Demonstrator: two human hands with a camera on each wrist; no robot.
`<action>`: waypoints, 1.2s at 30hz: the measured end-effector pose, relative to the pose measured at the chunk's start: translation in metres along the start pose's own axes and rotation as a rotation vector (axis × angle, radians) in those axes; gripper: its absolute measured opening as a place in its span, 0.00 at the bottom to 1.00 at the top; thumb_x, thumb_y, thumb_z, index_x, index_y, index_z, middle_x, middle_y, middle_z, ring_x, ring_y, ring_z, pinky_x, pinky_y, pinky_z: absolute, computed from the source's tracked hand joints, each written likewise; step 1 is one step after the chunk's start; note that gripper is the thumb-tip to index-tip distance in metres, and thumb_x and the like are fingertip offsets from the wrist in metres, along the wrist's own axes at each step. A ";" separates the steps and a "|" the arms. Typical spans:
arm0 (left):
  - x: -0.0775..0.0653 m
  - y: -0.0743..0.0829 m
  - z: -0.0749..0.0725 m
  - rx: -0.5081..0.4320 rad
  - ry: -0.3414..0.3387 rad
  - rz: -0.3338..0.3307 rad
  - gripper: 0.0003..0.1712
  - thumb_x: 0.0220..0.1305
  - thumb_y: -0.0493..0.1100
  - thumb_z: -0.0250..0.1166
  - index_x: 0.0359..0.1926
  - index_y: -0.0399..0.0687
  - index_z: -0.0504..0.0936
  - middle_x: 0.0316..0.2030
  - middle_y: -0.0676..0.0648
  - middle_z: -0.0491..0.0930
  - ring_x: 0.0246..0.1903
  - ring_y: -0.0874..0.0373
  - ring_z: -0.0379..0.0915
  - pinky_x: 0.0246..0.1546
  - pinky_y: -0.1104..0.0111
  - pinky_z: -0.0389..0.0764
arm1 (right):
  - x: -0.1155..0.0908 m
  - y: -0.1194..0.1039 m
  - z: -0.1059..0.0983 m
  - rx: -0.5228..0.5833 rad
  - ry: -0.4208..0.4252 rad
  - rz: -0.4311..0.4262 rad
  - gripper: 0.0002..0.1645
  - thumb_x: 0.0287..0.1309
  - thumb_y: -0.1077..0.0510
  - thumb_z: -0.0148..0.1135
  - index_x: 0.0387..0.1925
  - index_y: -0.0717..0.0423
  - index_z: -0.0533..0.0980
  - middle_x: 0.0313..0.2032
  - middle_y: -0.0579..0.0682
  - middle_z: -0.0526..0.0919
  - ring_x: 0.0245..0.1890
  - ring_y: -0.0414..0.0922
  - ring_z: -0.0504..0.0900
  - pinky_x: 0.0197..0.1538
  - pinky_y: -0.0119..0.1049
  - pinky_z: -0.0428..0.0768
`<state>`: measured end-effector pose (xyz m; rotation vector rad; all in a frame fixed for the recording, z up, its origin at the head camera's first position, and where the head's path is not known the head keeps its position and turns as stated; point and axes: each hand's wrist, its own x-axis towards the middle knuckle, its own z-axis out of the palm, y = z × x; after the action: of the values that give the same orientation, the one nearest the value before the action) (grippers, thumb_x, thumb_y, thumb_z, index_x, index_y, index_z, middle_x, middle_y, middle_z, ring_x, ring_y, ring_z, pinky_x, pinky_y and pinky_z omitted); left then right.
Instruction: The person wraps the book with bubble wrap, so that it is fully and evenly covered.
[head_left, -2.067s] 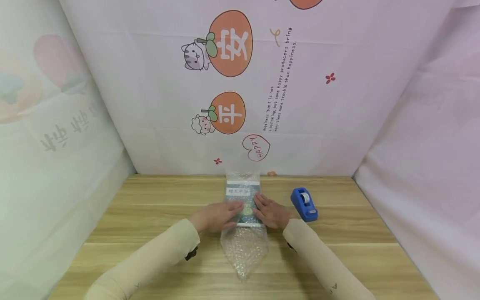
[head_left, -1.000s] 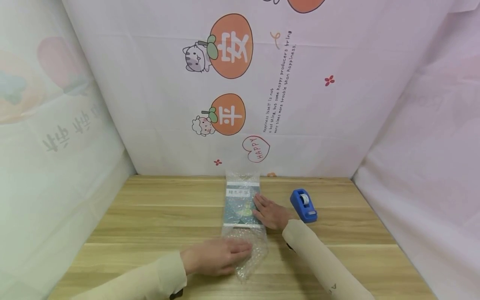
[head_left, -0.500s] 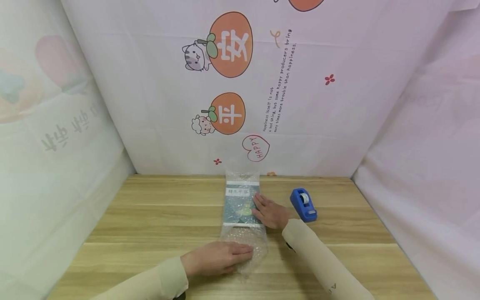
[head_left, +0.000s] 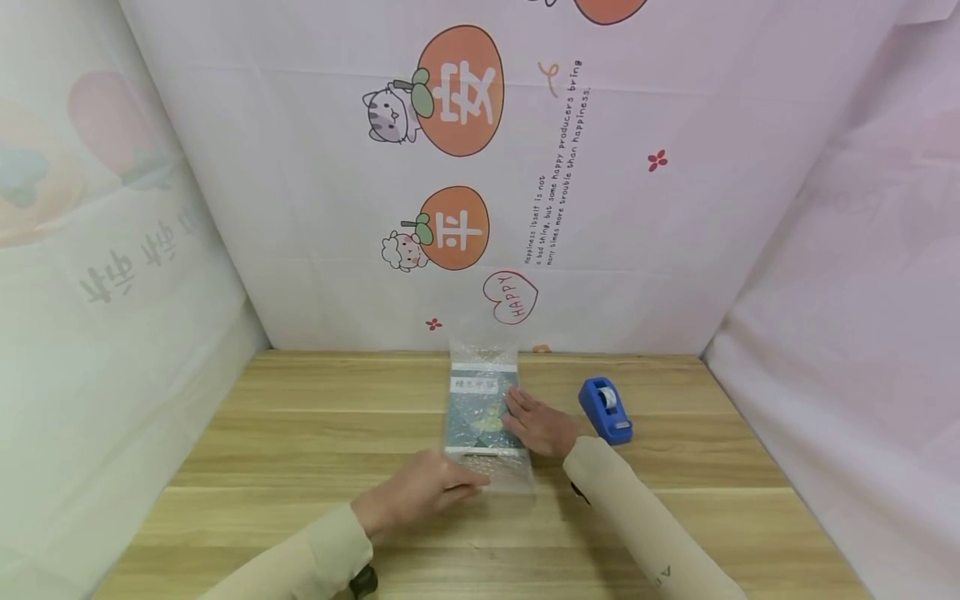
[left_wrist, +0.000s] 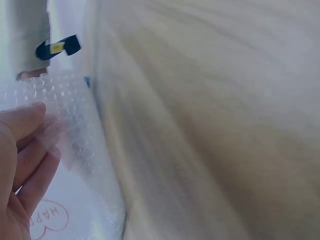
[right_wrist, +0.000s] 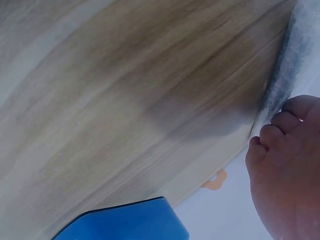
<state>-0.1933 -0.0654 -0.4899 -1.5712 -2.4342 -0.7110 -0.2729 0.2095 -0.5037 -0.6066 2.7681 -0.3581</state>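
Observation:
A teal book [head_left: 468,417] with a white title label lies on the table inside clear bubble wrap [head_left: 510,477]. My left hand [head_left: 416,492] is at the near end, pinching the loose flap of wrap between thumb and fingers; the left wrist view shows the bubble wrap [left_wrist: 75,120] lifted in that grip. On the book's right side rests my right hand [head_left: 543,423], fingers laid fairly straight over the wrapped edge. The right wrist view has the right hand [right_wrist: 287,165] against the edge of the wrap, its fingertips partly hidden.
A blue tape dispenser [head_left: 606,410] with a roll of tape stands right of the right hand. The wooden table [head_left: 315,417] meets a printed white cloth [head_left: 337,292] at the back, with cloth walls on both sides.
My left hand moved from the book to the near flap of bubble wrap, lay on it, then gripped it and raised it toward the book. The right hand stayed in place.

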 end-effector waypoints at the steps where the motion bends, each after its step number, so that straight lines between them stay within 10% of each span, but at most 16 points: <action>1: 0.002 -0.001 -0.001 -0.014 0.016 -0.008 0.12 0.71 0.41 0.70 0.52 0.48 0.92 0.47 0.52 0.92 0.43 0.66 0.90 0.48 0.81 0.86 | 0.000 0.000 -0.001 0.031 -0.004 0.009 0.42 0.85 0.37 0.29 0.84 0.59 0.47 0.86 0.56 0.43 0.87 0.55 0.44 0.86 0.56 0.52; 20: 0.042 -0.027 -0.026 -0.382 0.111 -0.296 0.10 0.72 0.39 0.69 0.47 0.39 0.92 0.44 0.45 0.93 0.42 0.59 0.91 0.41 0.78 0.87 | 0.003 0.002 -0.012 0.337 -0.061 0.127 0.57 0.71 0.17 0.18 0.86 0.47 0.43 0.87 0.48 0.43 0.86 0.56 0.44 0.86 0.60 0.47; 28: 0.061 -0.050 -0.026 -0.439 0.153 -0.412 0.10 0.71 0.41 0.70 0.48 0.44 0.93 0.44 0.47 0.93 0.44 0.59 0.90 0.44 0.72 0.89 | -0.004 0.005 -0.018 0.456 -0.091 0.303 0.72 0.53 0.04 0.21 0.85 0.46 0.54 0.83 0.59 0.55 0.83 0.66 0.52 0.82 0.70 0.52; 36: 0.071 -0.070 -0.021 -0.510 0.183 -0.477 0.09 0.71 0.41 0.71 0.47 0.46 0.93 0.45 0.46 0.93 0.45 0.57 0.91 0.48 0.66 0.91 | -0.008 0.004 -0.022 0.499 -0.087 0.332 0.65 0.62 0.09 0.23 0.84 0.46 0.56 0.83 0.63 0.56 0.82 0.69 0.53 0.79 0.74 0.54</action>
<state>-0.2891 -0.0406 -0.4661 -0.9663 -2.6340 -1.5822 -0.2743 0.2201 -0.4828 -0.0386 2.4890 -0.8770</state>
